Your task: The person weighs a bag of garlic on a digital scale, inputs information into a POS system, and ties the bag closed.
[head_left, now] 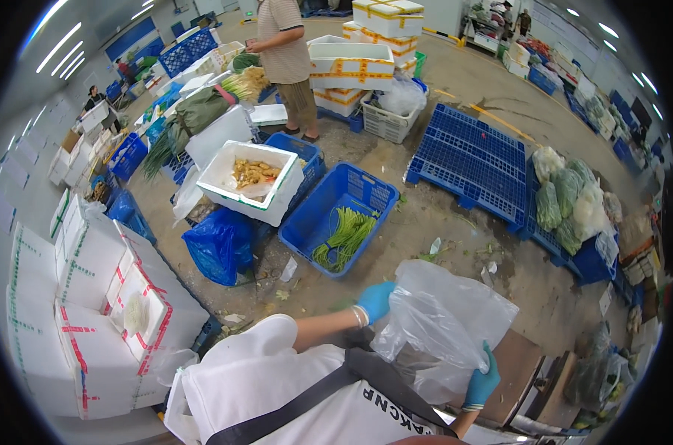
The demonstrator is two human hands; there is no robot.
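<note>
- Clear plastic bag (455,315): spread between both hands, in front of the torso; its crumpled lower folds are hard to make out.
- Left hand (375,302), blue-gloved: grip clamped on the bag's left edge, fingertips partly hidden.
- Right hand (482,382), blue-gloved: grip clamped on the bag's lower right edge.
- Blue crate (366,189): green stems (344,239) inside, beyond the left hand.
- Standing person (284,48): head cut off by the upper edge.

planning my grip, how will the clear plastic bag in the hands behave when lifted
The clear plastic bag is probably floppy, since it wrinkles between the left hand and right hand. It looks light, being thin and translucent. Its glossy surface may be slippery.
</note>
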